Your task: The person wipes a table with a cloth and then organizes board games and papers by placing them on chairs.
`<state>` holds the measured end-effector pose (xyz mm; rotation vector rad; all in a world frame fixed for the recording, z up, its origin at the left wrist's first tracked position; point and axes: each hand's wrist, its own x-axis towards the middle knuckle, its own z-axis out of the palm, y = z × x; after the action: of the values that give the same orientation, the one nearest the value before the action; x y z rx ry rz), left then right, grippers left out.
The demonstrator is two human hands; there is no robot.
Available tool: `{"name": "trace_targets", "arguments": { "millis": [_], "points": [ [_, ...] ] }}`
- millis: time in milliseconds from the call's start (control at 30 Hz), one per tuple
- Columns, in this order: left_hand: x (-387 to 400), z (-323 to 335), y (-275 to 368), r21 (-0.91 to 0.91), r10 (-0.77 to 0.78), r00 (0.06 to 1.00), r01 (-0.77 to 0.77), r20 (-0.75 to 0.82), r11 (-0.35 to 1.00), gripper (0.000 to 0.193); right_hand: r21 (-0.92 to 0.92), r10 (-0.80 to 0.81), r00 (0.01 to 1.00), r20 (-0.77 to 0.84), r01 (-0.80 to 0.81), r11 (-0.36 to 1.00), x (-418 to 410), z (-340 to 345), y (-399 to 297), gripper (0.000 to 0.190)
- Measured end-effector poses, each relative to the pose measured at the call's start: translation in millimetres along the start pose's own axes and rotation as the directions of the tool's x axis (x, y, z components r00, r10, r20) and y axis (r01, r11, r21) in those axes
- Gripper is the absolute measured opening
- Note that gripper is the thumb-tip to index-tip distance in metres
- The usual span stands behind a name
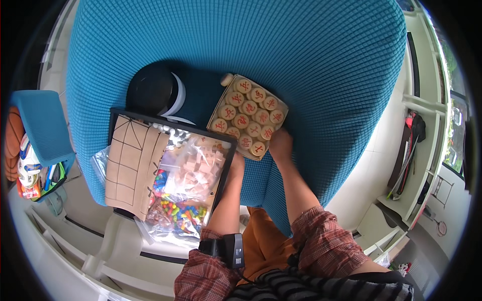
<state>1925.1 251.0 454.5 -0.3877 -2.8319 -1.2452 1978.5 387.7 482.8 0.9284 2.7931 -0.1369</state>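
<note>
A square box of wooden xiangqi pieces (248, 107) with red characters lies on the blue chair seat, and one loose piece (226, 79) stands against its far left corner. At the box's right side is my right hand (281, 146), its fingers bent around the edge. My left hand (236, 163) is at the near left side of the box, beside the black frame of a tray (224, 175); its fingers are largely hidden. In the tray are a folded gridded board sheet (130, 161), a bag of small wooden blocks (199, 169) and bags of colourful pieces (184, 214).
A round black container (152, 90) with a white rim sits behind the tray. The ribbed blue chair back (241, 34) curves around the seat. At the left, a blue bin (45, 128) holds balls; a basketball (13, 139) is beside it. White shelving (425, 150) stands at the right.
</note>
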Motion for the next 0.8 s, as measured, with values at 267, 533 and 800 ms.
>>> {"name": "trace_targets", "arguments": {
  "millis": [267,533,800],
  "points": [
    [18,-35,61,-0.264,-0.558,0.542,0.823,0.628,0.502,0.037,0.119,0.166,0.986,0.018,-0.167,0.979,23,-57,0,0.011],
    [-10,-24,34,-0.393,-0.519,0.534,0.844,0.667,0.365,0.038,0.396,-0.311,0.877,-0.365,0.449,0.801,120,-78,-72,0.020],
    [-108,-91,42,-0.233,-0.385,0.487,0.805,0.784,0.545,0.023,-0.121,-0.451,0.884,0.123,0.465,0.877,174,-69,-132,0.033]
  ]
}}
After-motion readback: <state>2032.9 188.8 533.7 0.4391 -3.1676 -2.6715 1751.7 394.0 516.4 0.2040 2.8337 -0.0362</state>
